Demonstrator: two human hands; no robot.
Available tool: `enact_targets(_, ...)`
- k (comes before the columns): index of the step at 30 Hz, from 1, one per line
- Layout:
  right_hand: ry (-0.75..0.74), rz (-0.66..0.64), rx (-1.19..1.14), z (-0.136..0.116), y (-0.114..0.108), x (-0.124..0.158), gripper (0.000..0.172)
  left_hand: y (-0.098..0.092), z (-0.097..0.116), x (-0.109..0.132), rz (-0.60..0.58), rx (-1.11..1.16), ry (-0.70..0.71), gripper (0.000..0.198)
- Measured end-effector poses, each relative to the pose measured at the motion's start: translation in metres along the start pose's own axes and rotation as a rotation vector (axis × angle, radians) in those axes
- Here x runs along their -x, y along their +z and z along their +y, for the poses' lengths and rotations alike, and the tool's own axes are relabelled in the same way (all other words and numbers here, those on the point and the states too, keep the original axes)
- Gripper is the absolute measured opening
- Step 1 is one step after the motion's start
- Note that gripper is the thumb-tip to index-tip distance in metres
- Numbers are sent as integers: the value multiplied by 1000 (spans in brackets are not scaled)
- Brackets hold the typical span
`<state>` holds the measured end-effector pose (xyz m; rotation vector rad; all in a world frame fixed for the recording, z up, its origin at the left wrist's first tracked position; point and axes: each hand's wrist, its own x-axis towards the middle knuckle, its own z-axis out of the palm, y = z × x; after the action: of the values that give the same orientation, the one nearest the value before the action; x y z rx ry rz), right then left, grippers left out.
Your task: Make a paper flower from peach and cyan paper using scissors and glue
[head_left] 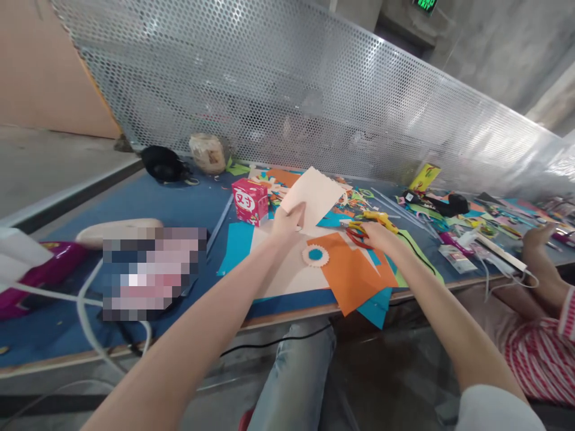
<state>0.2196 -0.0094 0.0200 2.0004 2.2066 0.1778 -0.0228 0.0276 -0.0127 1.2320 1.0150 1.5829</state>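
Note:
My left hand [290, 220] pinches the lower left part of a pale cream sheet of paper [317, 194], raised at a tilt above the table. One edge of that sheet looks jagged. Further right, my right hand [377, 238] has its fingers around scissors [358, 232] with orange and yellow handles. A cut paper ring [321, 263] with a toothed outer edge and a blue centre lies between my forearms. It overlaps an orange sheet [354, 278] and a large cream sheet [287, 278]. Just behind my right hand is a yellow tool [384, 220], partly hidden.
A pink box [250, 202] stands left of the papers, with paper scraps [359, 200] heaped behind. Further left are a blurred-out device [153, 272], a white cable [83, 299] and a black round object [162, 163]. A perforated metal screen [269, 78] closes the back. Another person's hand [536, 242] rests at right.

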Motion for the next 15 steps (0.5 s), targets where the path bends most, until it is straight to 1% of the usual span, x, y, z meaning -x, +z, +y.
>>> enact_targets(1,11,8,7,-2,-3,-1,24,0,0,0,13,3,-9,34)
enact_targets(3,49,61,21,-5,-10,-1,28,0,2,0,40,24,-37,34)
enact_targets(6,130,205,2,-6,-18,8,36,1,5,2,88,67,-66,33)
enact_targets(8,219,312,-135,-2,-21,20,37,2,6,3,132,85,-90,33)
enact_targets(9,251,332,-243,0,-22,26,38,2,6,3,151,89,-93,34)
enact_targets(11,249,330,-424,4,-24,41,36,4,5,3,173,105,-97,34)
enact_targets(12,250,316,-465,5,-24,49,37,4,4,3,169,125,-97,35)
enact_targets(14,244,267,-513,4,-25,62,39,6,1,3,119,172,-104,38)
enact_targets(15,210,257,-559,3,-25,67,37,6,0,3,87,187,-109,38)
